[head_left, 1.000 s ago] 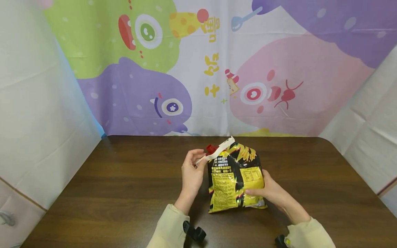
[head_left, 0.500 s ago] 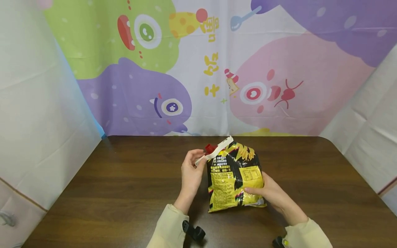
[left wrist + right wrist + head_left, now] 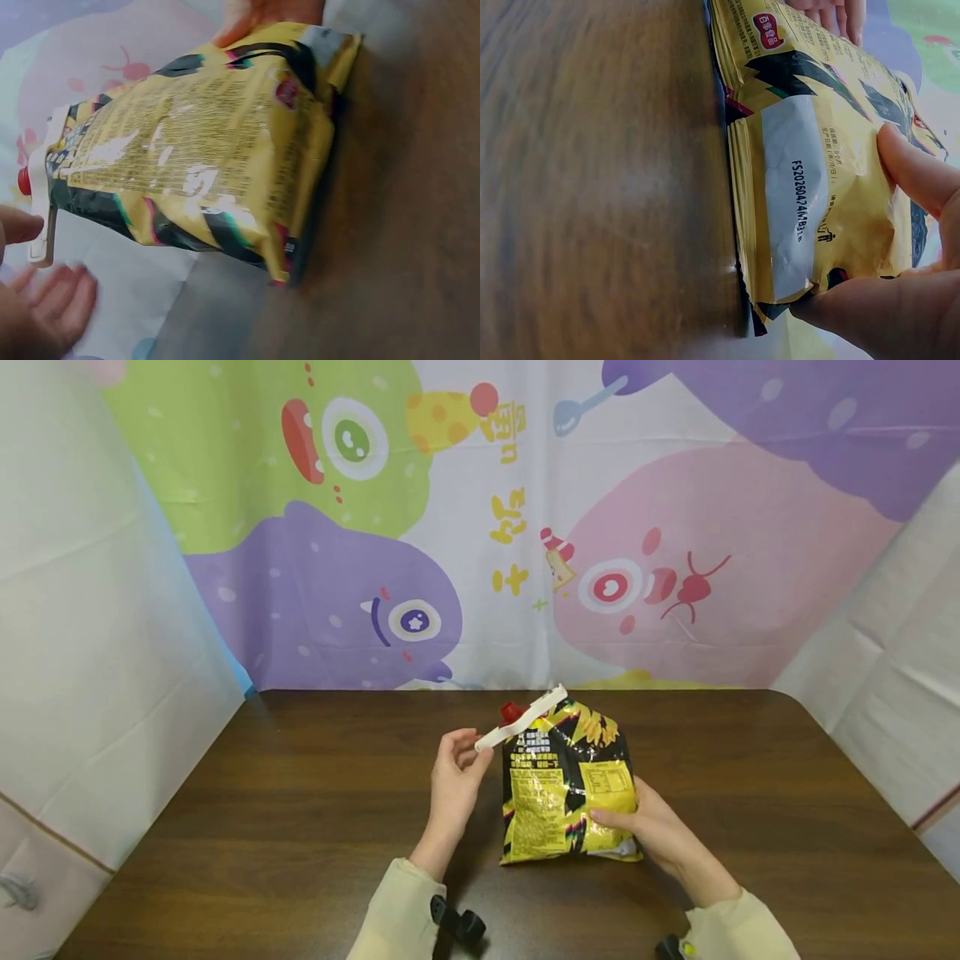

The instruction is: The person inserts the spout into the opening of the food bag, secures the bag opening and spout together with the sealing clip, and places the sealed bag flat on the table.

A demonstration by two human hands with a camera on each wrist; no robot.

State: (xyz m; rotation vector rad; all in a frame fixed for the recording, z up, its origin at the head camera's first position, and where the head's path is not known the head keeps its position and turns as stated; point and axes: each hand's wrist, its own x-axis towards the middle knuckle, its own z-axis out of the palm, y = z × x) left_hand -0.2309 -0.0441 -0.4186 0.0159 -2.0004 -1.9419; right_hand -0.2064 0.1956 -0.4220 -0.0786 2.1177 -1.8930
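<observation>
A yellow and black snack bag stands upright on the table, leaning slightly. Across its top runs a white sealing clip with a red spout. On the bag's right side, my right hand grips the lower part, thumb on the front face; the right wrist view shows the thumb and a finger pressing the foil. My left hand is at the clip's lower left end. In the left wrist view its thumb lies by the clip's end, while the other fingers are loosely bent and apart from it.
The brown wooden table lies under the bag and both arms. A cartoon-printed curtain hangs behind the table's far edge, with white cloth panels at both sides. Black wrist cameras sit at both cuffs.
My left hand has loosened from the clip's end and moved slightly down and left. The clip stays across the bag's top. My right hand keeps its grip, and the bag has barely shifted.
</observation>
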